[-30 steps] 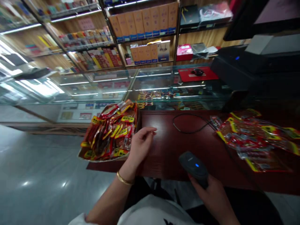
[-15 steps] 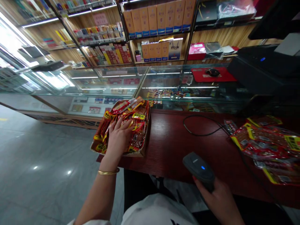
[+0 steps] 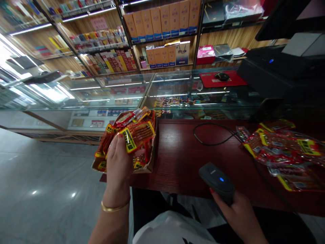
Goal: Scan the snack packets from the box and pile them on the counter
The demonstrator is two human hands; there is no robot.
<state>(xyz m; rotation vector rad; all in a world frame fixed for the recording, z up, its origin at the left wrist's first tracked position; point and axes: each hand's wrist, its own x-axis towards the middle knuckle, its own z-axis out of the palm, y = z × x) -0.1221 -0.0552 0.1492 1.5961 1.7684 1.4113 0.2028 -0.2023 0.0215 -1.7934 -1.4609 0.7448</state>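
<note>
In the head view, the left hand [image 3: 119,167], with a gold-coloured bangle [image 3: 114,209] at its wrist, has its grip closed on one end of a flat, clear plastic packet edged in red and yellow, with brown sticks inside [image 3: 141,133]. This packet is tilted over an open brown cardboard box [image 3: 149,167] filled with similar packets; whether it touches those beneath cannot be told. The box sits at the left end of the dark red wooden worktop [image 3: 180,152].

The right hand [image 3: 238,210] has its grip wrapped around the handle of a dark grey handheld scanner with a lit blue spot [image 3: 215,179], near the worktop's front edge. A thin black cable [image 3: 212,124] curls beyond it, beside a loose heap of red-and-yellow packets [image 3: 281,145] on the right.
</note>
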